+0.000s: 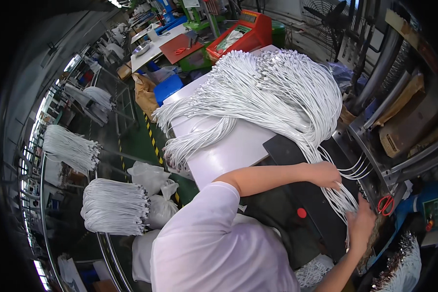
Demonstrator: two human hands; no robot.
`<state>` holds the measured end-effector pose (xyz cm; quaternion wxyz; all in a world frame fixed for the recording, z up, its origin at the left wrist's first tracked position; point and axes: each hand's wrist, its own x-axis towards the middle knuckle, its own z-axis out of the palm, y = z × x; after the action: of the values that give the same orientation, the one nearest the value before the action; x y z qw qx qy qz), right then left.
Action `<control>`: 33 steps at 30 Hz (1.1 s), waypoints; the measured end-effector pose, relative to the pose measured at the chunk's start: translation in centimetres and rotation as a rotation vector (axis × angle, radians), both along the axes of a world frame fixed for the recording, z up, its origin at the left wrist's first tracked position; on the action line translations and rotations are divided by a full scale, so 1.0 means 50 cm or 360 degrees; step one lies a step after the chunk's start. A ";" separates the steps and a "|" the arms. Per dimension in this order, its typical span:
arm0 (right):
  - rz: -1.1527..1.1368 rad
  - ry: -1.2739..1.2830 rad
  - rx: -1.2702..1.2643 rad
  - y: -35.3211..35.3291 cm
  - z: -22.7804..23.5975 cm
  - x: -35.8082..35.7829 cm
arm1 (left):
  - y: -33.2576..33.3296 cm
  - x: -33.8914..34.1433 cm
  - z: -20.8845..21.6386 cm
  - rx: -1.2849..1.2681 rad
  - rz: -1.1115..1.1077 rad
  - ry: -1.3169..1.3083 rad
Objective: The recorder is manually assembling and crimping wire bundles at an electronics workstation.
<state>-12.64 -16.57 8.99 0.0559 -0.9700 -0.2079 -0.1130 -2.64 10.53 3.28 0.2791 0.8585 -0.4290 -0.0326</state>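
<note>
A large heap of thin white cables (277, 92) lies on a pale tabletop (228, 155) and trails down over a black work surface (289, 155). My left hand (324, 174) reaches across from the left and is closed on a bundle of these cables. Lower down, toward the loose ends, my right hand (362, 223) curls against the same bundle, thumb and fingers around its edge. Some of its fingertips are hidden. Several strands fan out to the right, past my left hand, toward a metal machine part (360, 141).
Red-handled scissors (386, 205) sit just right of my right hand. More cable bundles hang on metal rails to the left, one nearby bundle (114, 207) among them. A red machine (243, 36) and a blue bin (168, 89) stand beyond the table. White bags (151, 177) lie at left.
</note>
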 end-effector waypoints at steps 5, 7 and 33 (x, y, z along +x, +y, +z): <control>-0.0445 0.0414 0.0535 0.009 -0.006 -0.001 | 0.034 0.022 0.047 -0.0555 0.0268 0.0341; -0.0472 -0.0010 0.0465 -0.013 0.016 -0.003 | 0.033 0.024 0.064 -0.0795 0.0305 0.0582; -0.0270 -0.0258 0.0367 0.004 -0.059 -0.008 | -0.065 -0.041 0.115 -0.0182 0.0277 0.0135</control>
<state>-13.03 -16.38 6.02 0.1402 -0.9589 -0.1146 -0.2183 -4.69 7.28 9.03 0.3472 0.8730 -0.3419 -0.0201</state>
